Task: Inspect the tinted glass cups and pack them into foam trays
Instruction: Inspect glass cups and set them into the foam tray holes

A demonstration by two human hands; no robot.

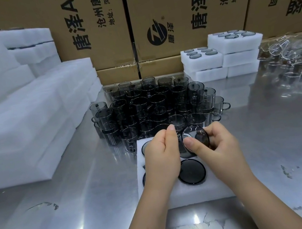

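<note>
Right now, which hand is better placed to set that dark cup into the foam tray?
Right: the right hand grips the tinted cup by its rim above the foam tray; the left hand is beside it.

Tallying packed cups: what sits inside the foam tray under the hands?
One tinted cup shows fully; two more rims peek past the left hand. That hand, the right hand and its held cup cover the rest.

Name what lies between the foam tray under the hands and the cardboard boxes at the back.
In the head view, a crowd of loose tinted glass cups stands on the steel table between foam tray and cardboard boxes.
</note>
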